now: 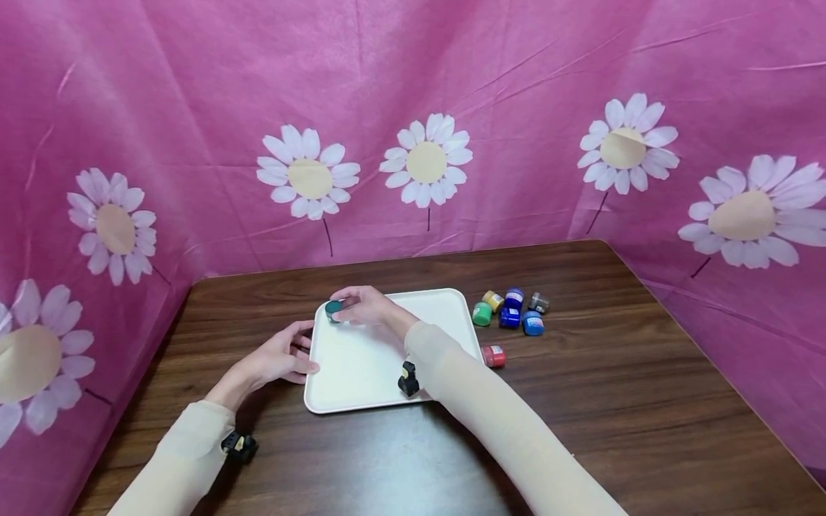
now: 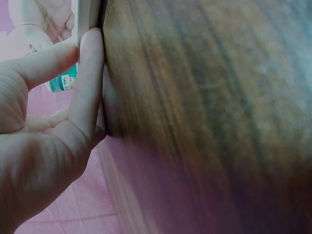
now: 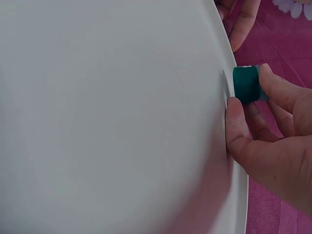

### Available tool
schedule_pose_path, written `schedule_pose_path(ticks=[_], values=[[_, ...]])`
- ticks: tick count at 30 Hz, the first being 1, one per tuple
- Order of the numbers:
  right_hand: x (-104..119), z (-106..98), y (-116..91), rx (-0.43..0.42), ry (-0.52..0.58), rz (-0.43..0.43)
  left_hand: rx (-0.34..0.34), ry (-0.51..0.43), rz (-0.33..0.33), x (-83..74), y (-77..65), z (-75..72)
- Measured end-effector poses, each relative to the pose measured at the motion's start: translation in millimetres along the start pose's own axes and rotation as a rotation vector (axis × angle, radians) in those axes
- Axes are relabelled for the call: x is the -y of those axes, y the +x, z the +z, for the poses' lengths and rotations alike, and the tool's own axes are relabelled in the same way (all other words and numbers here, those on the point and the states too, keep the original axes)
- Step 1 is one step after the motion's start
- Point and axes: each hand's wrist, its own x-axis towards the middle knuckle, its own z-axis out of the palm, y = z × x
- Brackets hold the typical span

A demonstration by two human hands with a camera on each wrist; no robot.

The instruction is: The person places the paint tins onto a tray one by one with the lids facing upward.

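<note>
My right hand (image 1: pixel 366 307) pinches a dark green paint jar (image 1: pixel 333 309) between thumb and fingers at the far left corner of a white tray (image 1: pixel 361 373). In the right wrist view the jar (image 3: pixel 246 84) shows beside the tray's rim, with one fingertip at that rim. My left hand (image 1: pixel 282 356) touches the tray's left edge, thumb at the rim and fingers extended along the side. The left wrist view shows fingertips against the tray's side wall (image 2: pixel 87 17), with the jar's label (image 2: pixel 67 82) partly behind the hand.
Right of the tray lie several paint jars: green (image 1: pixel 482 314), yellow (image 1: pixel 493 300), two dark blue (image 1: pixel 510 317), lighter blue (image 1: pixel 533 323) and dark grey (image 1: pixel 539 302). A red jar (image 1: pixel 494 356) lies close by the tray's right edge. Pink flowered cloth (image 1: pixel 503 165) hangs around the wooden table (image 1: pixel 619 401).
</note>
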Motion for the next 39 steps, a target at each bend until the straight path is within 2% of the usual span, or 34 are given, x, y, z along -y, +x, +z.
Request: schedule_pose_path(ticks=[5,13,20,39], values=[[0.8,1.5,-0.2,0.013,0.032,-0.007,-0.003,-0.008,0.012,0.0,0.2,-0.9],[-1.9,5.1,1.2,-0.015,0.04,0.027,0.007,-0.018,0.019,3.1,0.3,0.2],[-1.9,8.7,0.4,-0.025,0.1,0.042,0.0,-0.016,0.013,2.6,-0.5,-1.0],[-0.8,6.7,-1.0,0.0,0.106,0.046,-0.007,-0.023,0.01,2.4,0.2,-0.2]])
